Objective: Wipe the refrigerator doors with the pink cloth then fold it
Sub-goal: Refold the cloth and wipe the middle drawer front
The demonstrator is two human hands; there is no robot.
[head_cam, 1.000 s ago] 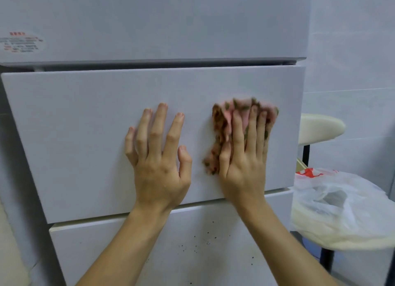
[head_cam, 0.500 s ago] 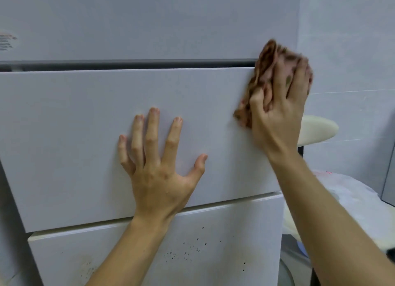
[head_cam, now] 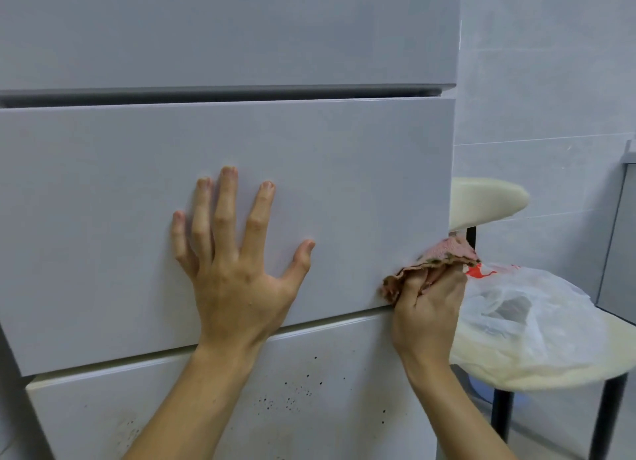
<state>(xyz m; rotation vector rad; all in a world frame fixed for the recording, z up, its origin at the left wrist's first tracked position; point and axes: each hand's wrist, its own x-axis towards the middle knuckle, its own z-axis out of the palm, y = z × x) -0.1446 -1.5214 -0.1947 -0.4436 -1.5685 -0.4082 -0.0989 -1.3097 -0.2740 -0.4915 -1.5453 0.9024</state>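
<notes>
The white refrigerator fills the view, with an upper door [head_cam: 223,29], a middle drawer door [head_cam: 103,201] and a lower door [head_cam: 327,373] speckled with dark spots. My left hand [head_cam: 230,263] lies flat on the middle door, fingers spread and straight. My right hand [head_cam: 426,308] grips the bunched pink cloth [head_cam: 437,263] with a brown pattern and presses it against the middle door's lower right corner, at its right edge.
A cream stool [head_cam: 537,373] with black legs stands just right of the refrigerator and carries a white plastic bag [head_cam: 516,308] with red print. A cream chair back [head_cam: 488,205] rises behind it. Grey tiled wall [head_cam: 550,81] beyond.
My right hand carried the cloth from the middle door's centre up to its top right corner, then down the right edge to the bottom right corner. My left hand stayed pressed, thumb spreading outward.
</notes>
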